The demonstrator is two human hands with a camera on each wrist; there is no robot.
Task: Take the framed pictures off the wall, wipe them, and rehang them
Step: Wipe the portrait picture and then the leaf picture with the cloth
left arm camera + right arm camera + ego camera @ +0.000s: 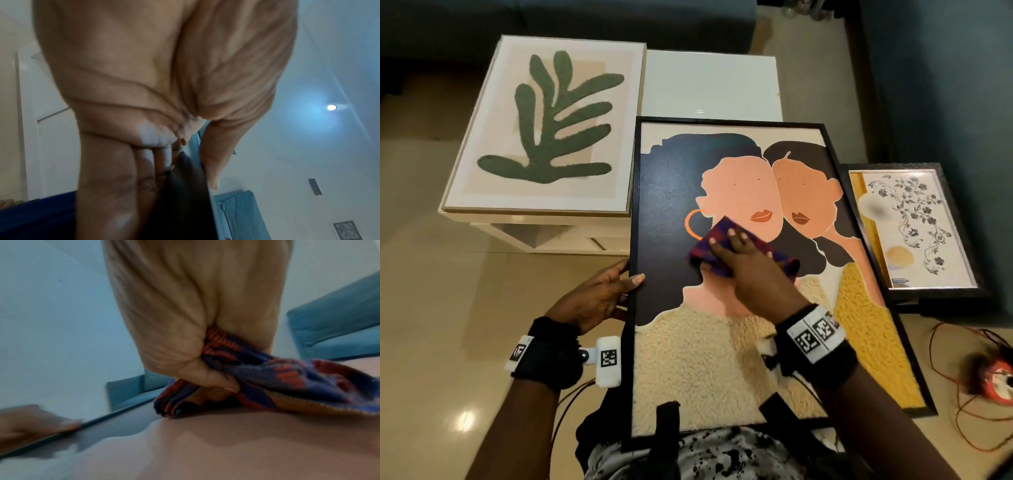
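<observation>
A large black-framed picture of two faces [739, 308] leans on my lap, its top on the white table. My left hand [599, 298] grips its left frame edge [185, 186], thumb on the front and fingers behind. My right hand [743, 263] presses a red and blue checked cloth [709, 246] on the picture's glass near the orange earring. In the right wrist view the thumb pinches the bunched cloth [257, 369] against the palm.
A white-framed leaf picture [544, 126] lies on the white table [709, 85]. A smaller black-framed floral picture [914, 229] leans at the right on the floor. Red cables and an orange device [996, 377] lie at the right. A blue sofa stands behind.
</observation>
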